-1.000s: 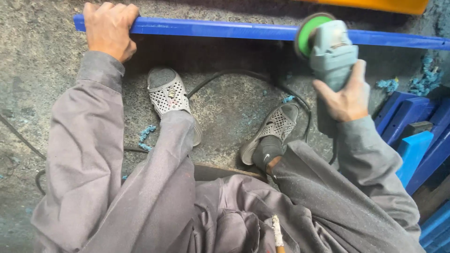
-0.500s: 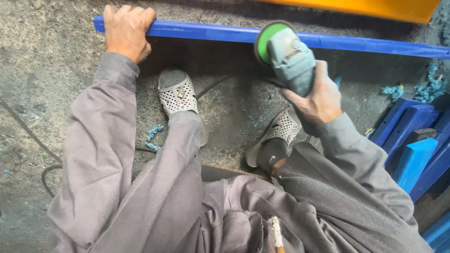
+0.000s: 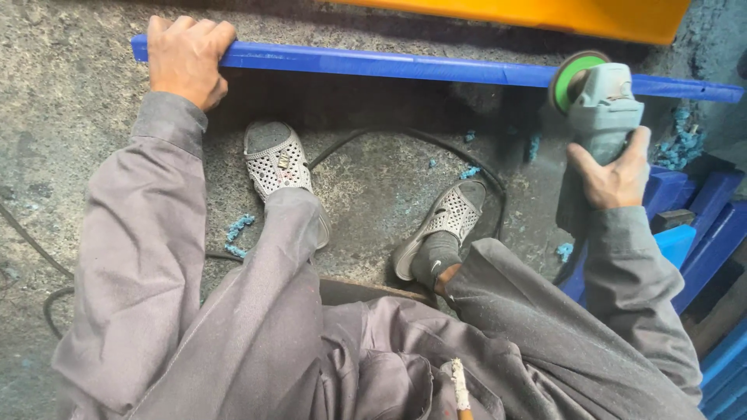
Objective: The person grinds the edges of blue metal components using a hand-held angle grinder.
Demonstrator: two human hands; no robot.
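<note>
A long blue plastic bar (image 3: 405,66) runs across the top of the view, raised over the floor. My left hand (image 3: 185,58) grips the bar near its left end. My right hand (image 3: 613,175) holds a grey angle grinder (image 3: 599,105) by its body. The grinder's green disc (image 3: 572,78) sits against the bar's edge towards the right end. Both arms are in grey sleeves.
My feet in grey perforated shoes (image 3: 276,159) rest on the rough concrete floor (image 3: 62,155). A black cable (image 3: 405,136) loops under the bar. Blue shavings (image 3: 237,229) lie scattered. More blue plastic pieces (image 3: 716,210) are stacked at the right; an orange part (image 3: 545,15) lies beyond the bar.
The grinder moved left along the bar, then back to the right. My left hand has kept its hold on the bar's left end.
</note>
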